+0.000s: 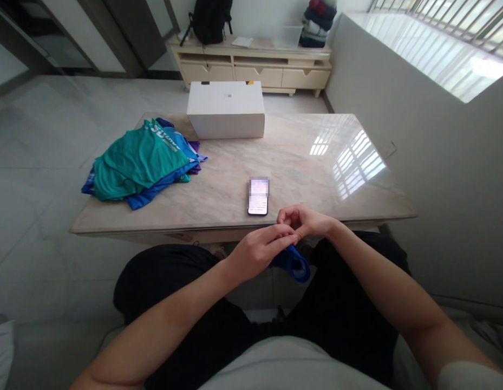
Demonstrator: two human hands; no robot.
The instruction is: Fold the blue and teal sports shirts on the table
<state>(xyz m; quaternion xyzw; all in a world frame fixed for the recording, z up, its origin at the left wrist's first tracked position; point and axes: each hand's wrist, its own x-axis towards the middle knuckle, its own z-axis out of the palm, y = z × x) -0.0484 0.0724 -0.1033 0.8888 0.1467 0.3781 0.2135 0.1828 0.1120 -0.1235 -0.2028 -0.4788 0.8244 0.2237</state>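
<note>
A small piece of blue cloth point(298, 266) hangs below my hands, over the gap between my knees, its lower end curved into an open loop. My left hand point(253, 252) is closed on its upper part, fingers stretched across toward the other hand. Thumb and fingers of my right hand point(306, 222) are pinched together and meet the left fingertips. The top of the cloth is hidden under the fingers, so what the right hand pinches does not show clearly. Just beyond the hands, a phone point(258, 208) with a lit screen lies on the table.
On the marble-look table point(292, 168), a heap of green, blue and purple shirts point(141, 162) lies at the left. A white box point(227, 111) stands at the back edge. Behind it, a low cabinet point(259, 73) carries a black backpack point(211, 21) and folded clothes point(318, 24).
</note>
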